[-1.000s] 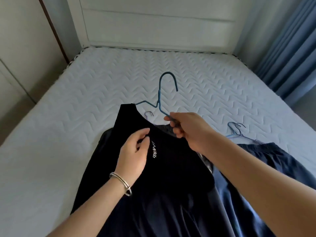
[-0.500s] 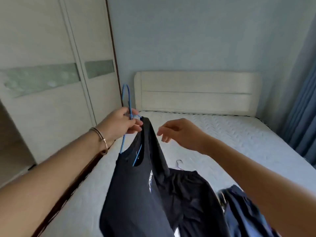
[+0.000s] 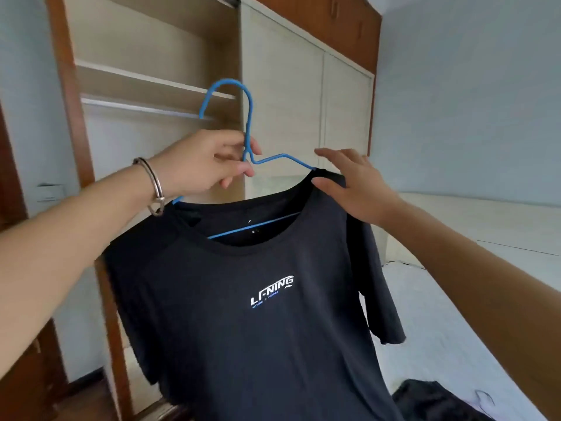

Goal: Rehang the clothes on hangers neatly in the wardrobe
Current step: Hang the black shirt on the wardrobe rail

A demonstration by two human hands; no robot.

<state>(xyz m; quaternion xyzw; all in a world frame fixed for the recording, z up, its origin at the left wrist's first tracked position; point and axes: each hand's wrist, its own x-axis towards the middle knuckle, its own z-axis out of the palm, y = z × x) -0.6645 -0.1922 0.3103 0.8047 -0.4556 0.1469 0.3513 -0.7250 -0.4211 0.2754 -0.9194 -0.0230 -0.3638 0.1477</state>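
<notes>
A black T-shirt (image 3: 258,314) with white lettering on the chest hangs on a blue wire hanger (image 3: 247,123), held up in front of the open wardrobe (image 3: 158,50). My left hand (image 3: 209,165), with a metal bangle on the wrist, grips the hanger at the base of its hook. My right hand (image 3: 355,183) rests with nearly straight fingers on the shirt's right shoulder, thumb on the collar edge. The wardrobe's rail (image 3: 145,109) runs just behind the hook, a little to the left of it.
A shelf (image 3: 151,79) sits above the rail. A closed sliding door (image 3: 285,95) stands to the right of the open bay. The bed (image 3: 455,299) lies lower right, with a dark garment (image 3: 431,399) and a wire hanger (image 3: 485,399) on it.
The view swung from the bed up to the wardrobe. The shirt on its hanger now faces me, lifted near the rail. My right hand moved onto the shirt's shoulder.
</notes>
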